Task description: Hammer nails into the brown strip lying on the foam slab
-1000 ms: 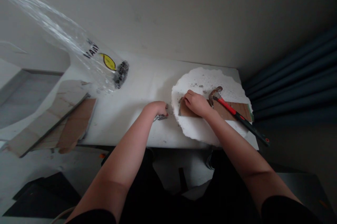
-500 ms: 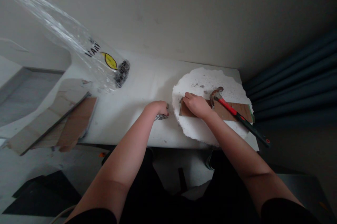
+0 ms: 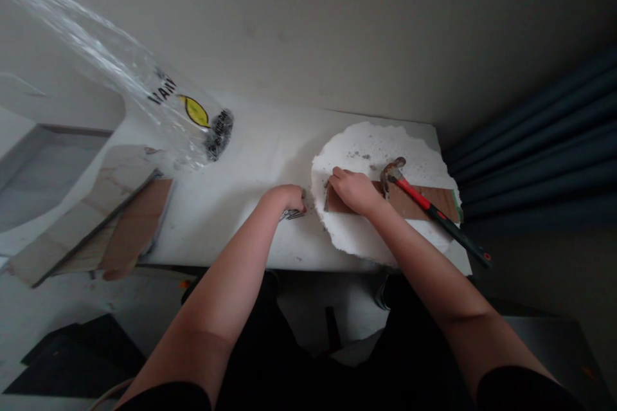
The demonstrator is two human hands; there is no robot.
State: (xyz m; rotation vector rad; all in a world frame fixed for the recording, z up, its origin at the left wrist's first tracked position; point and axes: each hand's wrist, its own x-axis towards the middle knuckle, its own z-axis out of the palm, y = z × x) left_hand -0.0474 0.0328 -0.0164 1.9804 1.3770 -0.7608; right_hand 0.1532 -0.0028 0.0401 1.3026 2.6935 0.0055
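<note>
My left hand rests on the white table in a fist, closed round a bunch of metal nails that stick out below the fingers. My right hand lies with curled fingers on the left end of a brown wooden board. The board sits on a rough white foam slab. A claw hammer with a red and black handle lies across the board, just right of my right hand.
A clear plastic bag with black lettering and a yellow mark hangs over the table's left part. Brown and pale boards overlap the table's left front edge. A pale wall stands behind; dark blue curtain folds hang at right.
Both hands stay where they were; the view has shifted slightly, nothing else visibly moved.
</note>
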